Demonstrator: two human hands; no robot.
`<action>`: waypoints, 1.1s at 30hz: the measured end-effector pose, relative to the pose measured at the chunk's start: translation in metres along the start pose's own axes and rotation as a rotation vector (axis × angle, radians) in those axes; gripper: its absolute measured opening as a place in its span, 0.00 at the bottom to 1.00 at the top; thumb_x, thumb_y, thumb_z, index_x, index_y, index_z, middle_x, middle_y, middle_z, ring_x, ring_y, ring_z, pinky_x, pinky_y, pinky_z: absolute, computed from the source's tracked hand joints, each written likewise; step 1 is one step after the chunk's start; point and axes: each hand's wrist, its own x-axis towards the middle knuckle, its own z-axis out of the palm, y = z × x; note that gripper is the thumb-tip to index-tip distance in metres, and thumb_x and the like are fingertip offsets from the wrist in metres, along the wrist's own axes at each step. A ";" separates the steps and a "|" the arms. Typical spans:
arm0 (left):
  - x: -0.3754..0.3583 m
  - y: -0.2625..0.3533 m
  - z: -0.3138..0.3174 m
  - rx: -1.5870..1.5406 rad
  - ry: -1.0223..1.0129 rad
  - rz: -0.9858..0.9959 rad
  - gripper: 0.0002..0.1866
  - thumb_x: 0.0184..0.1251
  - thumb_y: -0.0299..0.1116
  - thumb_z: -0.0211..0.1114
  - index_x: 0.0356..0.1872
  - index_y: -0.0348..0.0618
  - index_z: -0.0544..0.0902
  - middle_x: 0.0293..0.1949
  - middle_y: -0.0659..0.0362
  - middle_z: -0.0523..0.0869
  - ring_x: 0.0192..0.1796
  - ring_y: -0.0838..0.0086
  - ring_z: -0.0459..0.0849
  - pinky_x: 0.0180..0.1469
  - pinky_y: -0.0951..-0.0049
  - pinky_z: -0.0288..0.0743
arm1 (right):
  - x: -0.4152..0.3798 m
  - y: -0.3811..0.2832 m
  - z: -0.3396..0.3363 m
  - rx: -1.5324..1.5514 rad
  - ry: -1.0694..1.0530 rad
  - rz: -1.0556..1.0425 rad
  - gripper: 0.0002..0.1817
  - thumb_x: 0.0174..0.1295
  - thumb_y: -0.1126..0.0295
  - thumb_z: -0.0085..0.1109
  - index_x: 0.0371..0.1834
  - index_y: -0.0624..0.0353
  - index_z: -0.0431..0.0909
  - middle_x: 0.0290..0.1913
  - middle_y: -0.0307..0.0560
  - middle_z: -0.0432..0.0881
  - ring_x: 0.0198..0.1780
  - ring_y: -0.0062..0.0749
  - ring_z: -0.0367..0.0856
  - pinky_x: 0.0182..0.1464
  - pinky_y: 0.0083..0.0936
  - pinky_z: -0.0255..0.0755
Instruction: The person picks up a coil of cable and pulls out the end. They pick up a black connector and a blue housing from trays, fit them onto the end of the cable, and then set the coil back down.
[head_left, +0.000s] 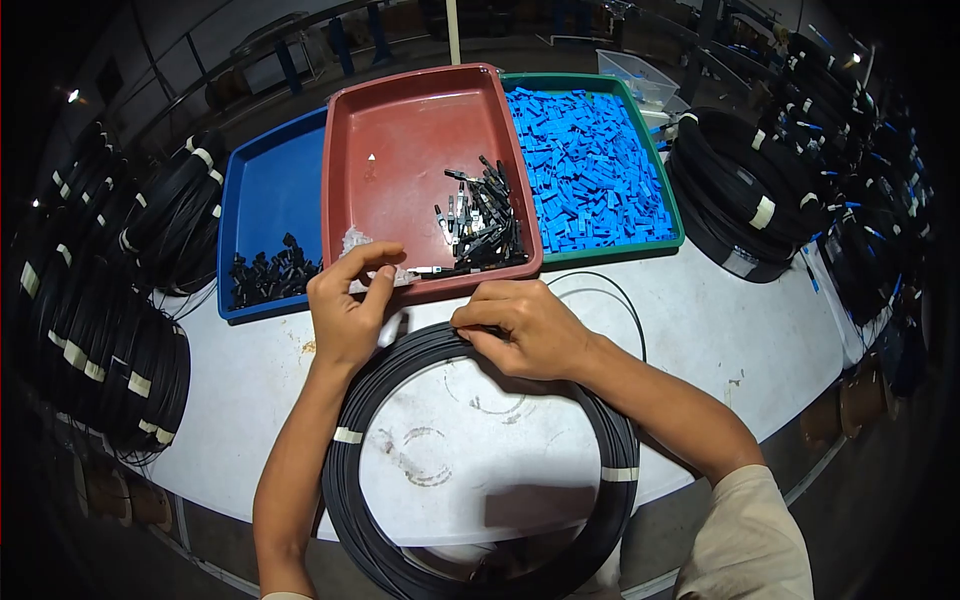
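A coil of black cable (345, 480), bound with white tape bands, stands before me, partly over the table's near edge. At its top, my right hand (525, 328) is closed, its thumb and fingers pinching black cable. My left hand (352, 300) is raised at the near-left corner of the red tray (400, 140), thumb and index finger curved but apart. Just behind its fingers are small clear plastic pieces (355, 240). A black-and-white connector (428, 270) lies at the tray's near edge, between my hands. Below my left hand a small white object (393, 328) is partly hidden.
Black connectors (485, 215) are heaped in the red tray. The blue tray (270, 180) holds black parts, and the green tray (665, 215) holds many blue pieces. Cable coils (740, 190) stack at right, with more coils (100, 340) at left on the white table (720, 340).
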 end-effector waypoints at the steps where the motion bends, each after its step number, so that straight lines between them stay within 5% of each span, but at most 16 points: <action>1: 0.003 0.004 -0.002 0.109 -0.058 0.031 0.12 0.65 0.27 0.64 0.47 0.36 0.88 0.41 0.53 0.92 0.42 0.71 0.90 0.46 0.73 0.79 | 0.000 0.000 0.000 -0.011 -0.011 0.000 0.07 0.56 0.75 0.65 0.36 0.64 0.86 0.31 0.52 0.84 0.33 0.47 0.84 0.39 0.37 0.78; 8: 0.033 -0.007 -0.009 0.264 -0.246 0.057 0.10 0.61 0.26 0.69 0.43 0.37 0.90 0.41 0.52 0.92 0.43 0.64 0.90 0.49 0.66 0.80 | 0.001 -0.002 -0.002 -0.031 -0.057 -0.027 0.07 0.56 0.74 0.65 0.36 0.63 0.87 0.30 0.51 0.83 0.33 0.46 0.84 0.38 0.37 0.78; 12: 0.068 -0.018 -0.004 0.444 -0.475 0.321 0.13 0.52 0.24 0.72 0.41 0.38 0.89 0.40 0.50 0.91 0.43 0.57 0.90 0.49 0.62 0.82 | 0.001 -0.003 -0.002 -0.029 -0.040 -0.015 0.06 0.56 0.74 0.66 0.35 0.64 0.86 0.30 0.50 0.83 0.33 0.46 0.84 0.38 0.37 0.78; 15: 0.091 -0.011 0.005 0.660 -0.941 0.129 0.13 0.50 0.29 0.74 0.39 0.41 0.91 0.38 0.50 0.91 0.43 0.56 0.89 0.46 0.61 0.82 | 0.001 -0.001 -0.002 -0.011 -0.044 -0.018 0.06 0.57 0.74 0.65 0.35 0.64 0.85 0.31 0.50 0.83 0.34 0.46 0.84 0.39 0.37 0.79; 21: 0.108 -0.037 0.030 0.648 -0.986 0.327 0.12 0.47 0.27 0.73 0.36 0.44 0.91 0.33 0.50 0.91 0.37 0.53 0.89 0.42 0.57 0.82 | 0.002 -0.001 -0.003 -0.019 -0.058 -0.021 0.06 0.56 0.77 0.66 0.37 0.63 0.86 0.31 0.50 0.84 0.30 0.42 0.84 0.35 0.33 0.79; 33: 0.119 -0.040 0.036 0.412 -0.803 0.184 0.13 0.56 0.26 0.68 0.43 0.39 0.88 0.31 0.47 0.89 0.38 0.52 0.90 0.46 0.56 0.82 | 0.003 -0.001 -0.001 -0.033 -0.051 0.015 0.05 0.57 0.75 0.64 0.36 0.60 0.84 0.30 0.46 0.81 0.31 0.41 0.83 0.34 0.34 0.79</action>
